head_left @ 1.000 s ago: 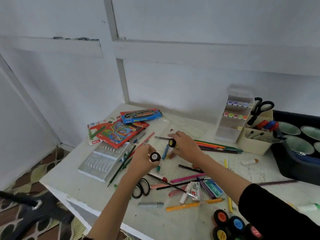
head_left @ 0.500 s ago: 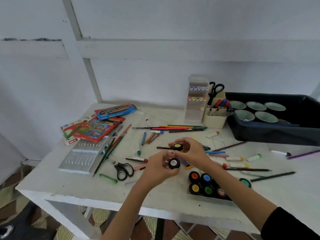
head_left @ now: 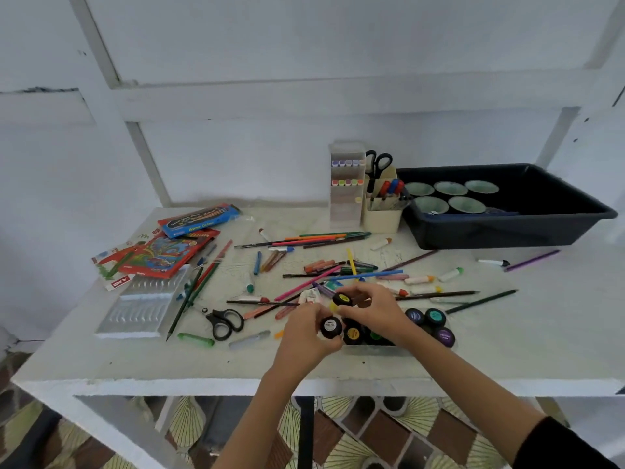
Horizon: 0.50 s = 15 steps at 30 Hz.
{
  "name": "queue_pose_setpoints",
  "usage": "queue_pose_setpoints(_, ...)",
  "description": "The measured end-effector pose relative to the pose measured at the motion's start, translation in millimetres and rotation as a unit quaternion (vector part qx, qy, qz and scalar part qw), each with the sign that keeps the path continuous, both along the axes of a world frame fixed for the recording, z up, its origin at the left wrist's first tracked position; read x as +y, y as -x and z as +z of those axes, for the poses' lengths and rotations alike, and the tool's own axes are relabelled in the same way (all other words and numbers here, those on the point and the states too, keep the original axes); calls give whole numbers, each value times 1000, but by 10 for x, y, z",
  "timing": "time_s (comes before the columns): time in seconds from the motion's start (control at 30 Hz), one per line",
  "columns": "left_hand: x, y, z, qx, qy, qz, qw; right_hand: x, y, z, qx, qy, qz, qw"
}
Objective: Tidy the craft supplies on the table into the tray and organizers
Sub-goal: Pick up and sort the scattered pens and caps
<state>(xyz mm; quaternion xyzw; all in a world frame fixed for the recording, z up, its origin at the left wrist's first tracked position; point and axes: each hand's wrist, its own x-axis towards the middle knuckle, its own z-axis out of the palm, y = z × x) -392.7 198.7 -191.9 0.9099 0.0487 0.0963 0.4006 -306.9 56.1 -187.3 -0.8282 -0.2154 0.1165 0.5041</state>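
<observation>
Presently, left hand [head_left: 304, 333] pinches a white-labelled round black paint pot [head_left: 331, 327], right hand [head_left: 375, 313] a yellow-labelled black paint pot [head_left: 342, 299] — both at the left end of the clear plastic pot tray [head_left: 372, 349], right hand nearer.

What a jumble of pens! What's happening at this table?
A person is sorting craft supplies. The left hand grips a small black paint pot with a white label, and the right hand pinches another with a yellow label. Both are just above a cluster of other paint pots near the table's front edge. Markers and pencils and black scissors lie scattered around. The black tray at the back right holds pale green cups.
</observation>
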Motion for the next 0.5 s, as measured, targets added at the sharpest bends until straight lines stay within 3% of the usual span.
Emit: queue_pose_setpoints(0.5,-135,-17,1,33,-22,54,998,-33,-37,32,27,14,29,999)
